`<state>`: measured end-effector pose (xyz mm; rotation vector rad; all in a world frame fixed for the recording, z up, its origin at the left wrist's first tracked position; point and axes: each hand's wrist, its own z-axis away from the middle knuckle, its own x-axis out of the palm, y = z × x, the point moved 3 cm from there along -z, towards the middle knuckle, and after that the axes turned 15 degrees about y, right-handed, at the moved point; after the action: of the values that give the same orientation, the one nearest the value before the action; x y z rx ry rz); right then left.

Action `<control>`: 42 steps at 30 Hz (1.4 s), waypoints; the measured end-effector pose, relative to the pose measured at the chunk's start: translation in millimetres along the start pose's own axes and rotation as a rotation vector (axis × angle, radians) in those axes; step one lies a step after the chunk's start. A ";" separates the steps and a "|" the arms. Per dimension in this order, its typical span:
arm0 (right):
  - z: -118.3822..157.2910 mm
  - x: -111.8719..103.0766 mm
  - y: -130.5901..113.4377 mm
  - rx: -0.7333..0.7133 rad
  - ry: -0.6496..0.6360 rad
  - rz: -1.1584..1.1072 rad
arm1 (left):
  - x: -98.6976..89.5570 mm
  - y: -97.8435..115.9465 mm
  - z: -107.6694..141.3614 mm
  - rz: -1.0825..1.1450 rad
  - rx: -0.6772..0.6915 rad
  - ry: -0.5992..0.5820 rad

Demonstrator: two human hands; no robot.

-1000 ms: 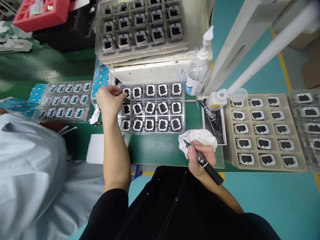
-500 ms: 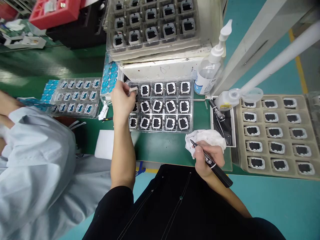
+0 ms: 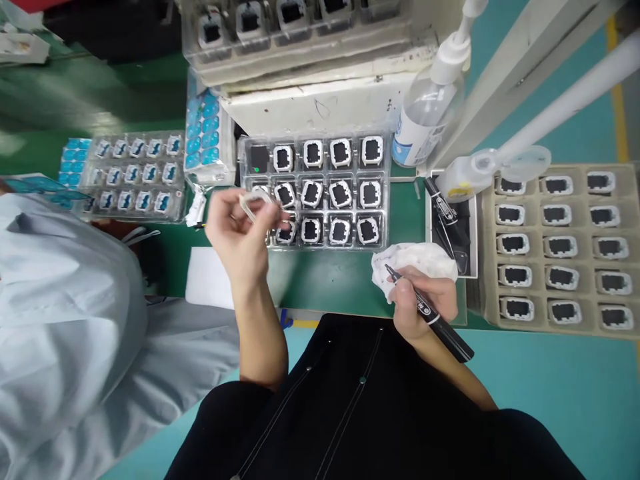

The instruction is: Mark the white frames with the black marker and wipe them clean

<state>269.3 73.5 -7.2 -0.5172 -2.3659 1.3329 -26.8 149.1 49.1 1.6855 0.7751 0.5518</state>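
My left hand (image 3: 243,243) is closed on a white, rounded-square frame (image 3: 253,208), held up above the left side of a clear plastic tray (image 3: 345,247). The tray holds rows of similar white frames with dark centres. Its top-left compartment (image 3: 259,159) has no frame in it; a small green spot shows there. In my right hand (image 3: 425,300) is a black marker pen (image 3: 450,339), its bare tip pointing up and left. Under and behind that hand lies a crumpled white cloth (image 3: 433,257).
A pump bottle (image 3: 425,120) and a squeeze bottle (image 3: 467,177) stand behind on the right, near a small box holding another marker (image 3: 443,200). A beige tray (image 3: 538,248) of frames lies far right. Another person's sleeve (image 3: 65,287) is close on the left.
My left hand has taken the frame out of the tray's top-left compartment and brought it nearer to me. My right hand keeps the marker over the cloth. The view has tilted down slightly.
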 end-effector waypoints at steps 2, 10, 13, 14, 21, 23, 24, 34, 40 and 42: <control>-2.8 2.5 -2.4 -0.002 -0.013 -0.023 | 0.0 0.2 47.3 0.077 -0.189 -0.144; -12.5 24.7 -13.5 -0.011 -0.238 -0.112 | 22.1 -13.8 152.2 0.122 -0.631 -0.371; -9.6 24.1 -13.3 0.020 -0.284 -0.009 | 23.8 -17.9 156.9 0.079 -0.595 -0.364; -8.8 23.4 -13.3 0.022 -0.293 0.026 | 23.6 -18.7 157.5 0.068 -0.578 -0.360; -8.8 23.6 -14.2 0.002 -0.321 0.087 | 21.0 -21.8 161.0 -0.009 -0.491 -0.329; -9.3 23.7 -14.3 -0.005 -0.336 0.086 | 20.5 -22.0 161.5 -0.011 -0.470 -0.318; -9.4 23.6 -14.3 -0.008 -0.343 0.088 | 20.3 -22.1 161.7 -0.007 -0.460 -0.315; -10.0 23.3 -13.8 0.003 -0.346 0.099 | 15.8 -26.5 164.5 -0.093 -0.397 -0.334; -8.8 24.1 -11.7 -0.001 -0.336 0.076 | 14.9 -26.8 165.7 -0.097 -0.389 -0.335; -9.1 24.7 -12.0 -0.004 -0.331 0.082 | 14.8 -26.5 165.8 -0.100 -0.383 -0.337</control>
<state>250.9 86.3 11.0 -0.4262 -2.6344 1.5542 95.5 54.5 -17.9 1.3299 0.4701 0.3101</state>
